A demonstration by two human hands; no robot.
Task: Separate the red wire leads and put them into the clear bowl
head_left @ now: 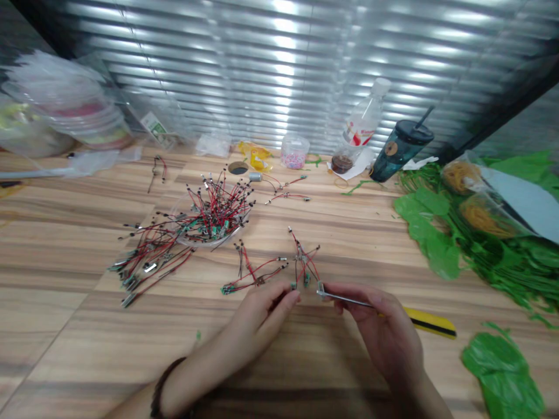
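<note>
My left hand (pixel 266 311) is closed in a pinch on a small green circuit board (pixel 293 286) with red and black wires. My right hand (pixel 388 326) is closed around a screwdriver (pixel 430 323) with a yellow and black handle. The tip of its thin metal shaft meets a small silvery part (pixel 321 289) at my right fingertips; whether the fingers grip that part too, I cannot tell. Just beyond both hands lies a wired assembly (pixel 301 256), its wires spreading apart. Another wired assembly (pixel 253 276) rests to the left of it.
A clear bowl (pixel 209 241) heaped with wired parts stands left of centre, with a loose pile (pixel 148 256) beside it. At the back are a plastic bottle (pixel 360 125), a dark tumbler (pixel 402 148) and a tub (pixel 294 154). Green plastic bags (pixel 502 267) lie right.
</note>
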